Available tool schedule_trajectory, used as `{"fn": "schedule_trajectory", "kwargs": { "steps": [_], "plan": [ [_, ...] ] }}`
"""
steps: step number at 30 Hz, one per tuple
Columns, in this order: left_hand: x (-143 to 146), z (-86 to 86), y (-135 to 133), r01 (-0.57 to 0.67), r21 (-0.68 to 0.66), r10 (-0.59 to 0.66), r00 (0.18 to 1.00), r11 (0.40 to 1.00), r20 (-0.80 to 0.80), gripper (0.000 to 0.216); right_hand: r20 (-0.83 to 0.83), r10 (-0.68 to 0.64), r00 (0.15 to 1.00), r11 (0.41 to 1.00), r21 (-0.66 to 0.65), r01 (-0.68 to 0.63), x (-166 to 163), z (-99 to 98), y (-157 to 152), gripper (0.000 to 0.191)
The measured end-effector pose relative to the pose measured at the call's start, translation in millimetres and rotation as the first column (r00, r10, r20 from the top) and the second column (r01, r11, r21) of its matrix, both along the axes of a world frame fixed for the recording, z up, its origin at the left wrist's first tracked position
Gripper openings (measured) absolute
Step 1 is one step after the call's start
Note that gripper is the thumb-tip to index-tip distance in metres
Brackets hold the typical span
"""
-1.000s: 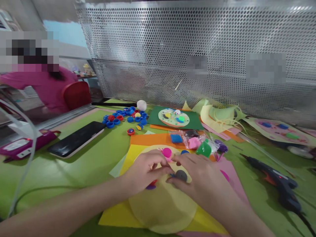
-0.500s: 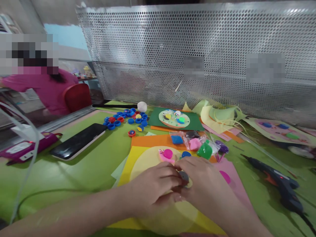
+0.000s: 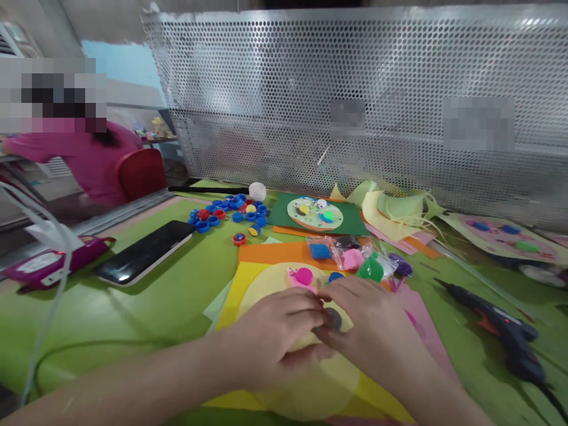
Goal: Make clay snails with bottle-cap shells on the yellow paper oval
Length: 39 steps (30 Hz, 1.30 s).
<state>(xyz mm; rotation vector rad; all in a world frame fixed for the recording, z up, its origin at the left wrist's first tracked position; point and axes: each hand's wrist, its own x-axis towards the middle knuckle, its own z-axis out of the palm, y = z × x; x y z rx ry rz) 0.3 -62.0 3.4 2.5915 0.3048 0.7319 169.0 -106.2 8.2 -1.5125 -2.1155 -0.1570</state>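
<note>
- Disc [image 3: 333, 319], the grey one, takes centre stage, over the far half of the pale round card [image 3: 310, 396]; whether it touches the card, I cannot tell from here.
- In from the left comes the left hand [image 3: 284, 325], fingers curled and nearly closed, tips right up at the disc; anything inside that curl is hidden.
- Opposite, the right hand [image 3: 368, 313] is part open, thumb and forefinger bent with the disc showing between them; pinched or merely framed, I cannot tell.
- So the step in hand looks like close fingertip work on the disc: setting or shaping it, by my reading, and not yet let go.
- Look to the card's far edge: pink snail [image 3: 304, 276] in place, blue cap [image 3: 336, 277] just beside the right hand's knuckles.
- Under it all, the yellow sheet [image 3: 373, 402], its left edge bare on the green worktop [image 3: 168, 319].
- Out right of the sheet, the glue gun [image 3: 501, 331] lies on its side, small red light showing; neither hand is near it.
- What does the next move call for? Light, even pressure, I'd say, the disc kept square, and those knuckles clear of the blue cap. A heavy thumb could skew it.
</note>
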Motion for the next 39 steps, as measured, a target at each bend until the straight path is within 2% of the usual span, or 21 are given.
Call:
{"fn": "schedule_trajectory", "kwargs": {
  "steps": [4,12,14,18,22,25,26,28,30,32,35,37,39],
  "plan": [
    [6,-4.6,-5,-0.002,-0.015,0.001,0.998,1.0,-0.065,0.026,-0.001,0.028,1.0,1.0,-0.002,-0.028,-4,-5.0,-1,0.024],
    [-4,-4.3,-1,-0.077,0.098,0.08,0.996,0.992,-0.032,0.03,0.127,0.019,0.992,0.989,0.142,-0.037,4,4.0,0,0.018],
    [-1,-6.1,-3,-0.053,0.097,0.058,0.997,0.994,-0.053,0.03,0.138,0.037,0.99,0.99,0.131,-0.055,2,3.2,0,0.02],
    [7,-8.0,-7,0.003,0.069,0.006,0.992,0.998,-0.123,0.022,0.163,0.079,0.983,0.994,0.063,-0.09,-3,0.6,-1,0.023],
    [1,-2.3,0,0.005,0.032,-0.003,0.997,0.999,-0.072,0.024,0.16,0.021,0.987,0.989,0.138,-0.043,1,4.3,0,0.015],
    [-7,5.7,9,-0.064,-0.108,0.065,0.998,0.992,0.003,0.026,0.175,0.001,0.985,0.983,0.182,-0.033,12,6.4,4,0.011],
    [-10,8.1,12,-0.107,-0.196,0.114,0.993,0.975,0.024,0.026,0.178,-0.008,0.984,0.984,0.177,-0.024,16,6.4,5,0.017],
    [-13,10.5,18,-0.196,-0.398,0.231,0.972,0.896,0.041,0.023,0.17,-0.056,0.984,0.99,0.14,0.032,24,5.2,7,0.028],
    [-15,9.2,25,-0.262,-0.547,0.341,0.939,0.795,0.045,0.018,0.142,-0.145,0.979,0.987,0.095,0.132,31,3.3,10,0.033],
    [-16,5.3,31,-0.315,-0.66,0.443,0.896,0.683,0.031,0.015,0.113,-0.213,0.97,0.977,0.038,0.21,36,1.3,13,0.03],
    [-16,0.4,39,-0.326,-0.798,0.515,0.857,0.506,-0.024,0.019,0.091,-0.252,0.963,0.966,-0.04,0.256,41,-1.4,17,0.026],
    [-16,0.2,42,-0.304,-0.84,0.504,0.863,0.45,-0.042,0.02,0.096,-0.248,0.964,0.963,-0.088,0.256,43,-2.8,18,0.028],
    [-14,1.2,42,-0.273,-0.855,0.465,0.884,0.44,-0.043,0.017,0.105,-0.236,0.966,0.959,-0.138,0.249,44,-3.9,18,0.029]
  ]
}}
